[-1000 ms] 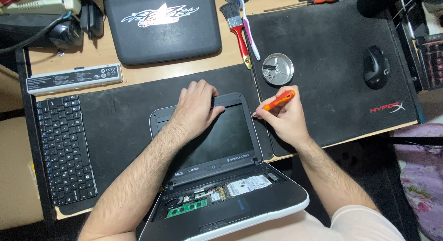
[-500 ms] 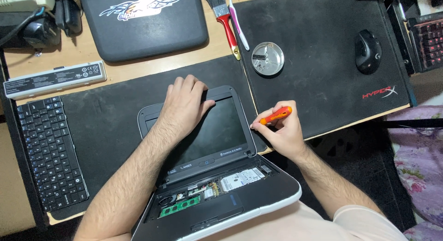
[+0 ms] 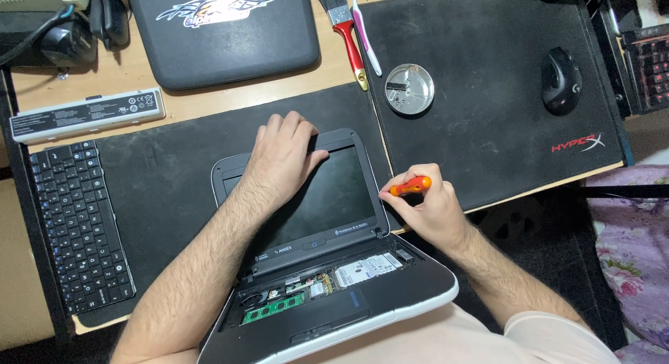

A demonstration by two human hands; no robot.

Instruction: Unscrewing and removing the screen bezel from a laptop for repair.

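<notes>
A small laptop [image 3: 327, 266] lies open flat on a black mat, its keyboard removed so the green memory stick and the drive show in the base. My left hand [image 3: 282, 158] rests flat on the top of the dark screen [image 3: 327, 196], fingers over the upper bezel. My right hand [image 3: 425, 207] grips an orange-handled screwdriver [image 3: 410, 187], whose tip touches the right edge of the screen frame.
A detached black keyboard [image 3: 77, 224] lies at the left, a white battery pack [image 3: 87, 114] above it. A black case [image 3: 226, 29], a red brush [image 3: 345, 33], a round metal dish [image 3: 410, 88] and a black mouse [image 3: 561, 79] sit farther back.
The view has shifted, so everything sits slightly lower and to the left. My right hand has brought the screwdriver tip against the screen's right edge. My left hand stays on the screen.
</notes>
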